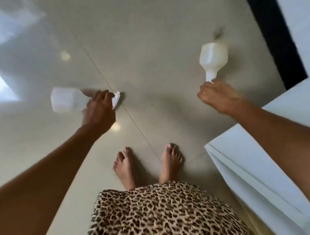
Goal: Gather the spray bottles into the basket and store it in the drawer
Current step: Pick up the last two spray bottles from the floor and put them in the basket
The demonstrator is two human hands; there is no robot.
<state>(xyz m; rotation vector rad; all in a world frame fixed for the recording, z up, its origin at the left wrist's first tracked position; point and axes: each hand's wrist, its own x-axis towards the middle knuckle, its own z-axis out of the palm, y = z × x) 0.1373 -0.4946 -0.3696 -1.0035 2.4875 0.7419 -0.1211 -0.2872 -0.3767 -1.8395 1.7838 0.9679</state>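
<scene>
I look straight down at a glossy pale floor. My left hand [99, 110] grips the neck of a white spray bottle [65, 100]; its body points left and its white trigger head sticks out to the right of my fingers. My right hand [216, 95] holds a second white spray bottle [213, 57] by its neck, with the body pointing away from me. Both bottles hang above the floor. No basket or drawer is in view.
My bare feet [146, 164] stand on the tiled floor [144, 44], a thin tile joint running diagonally between them. A white cabinet or counter edge [265, 164] juts in at the right. A black strip [273, 33] runs along the wall at the top right.
</scene>
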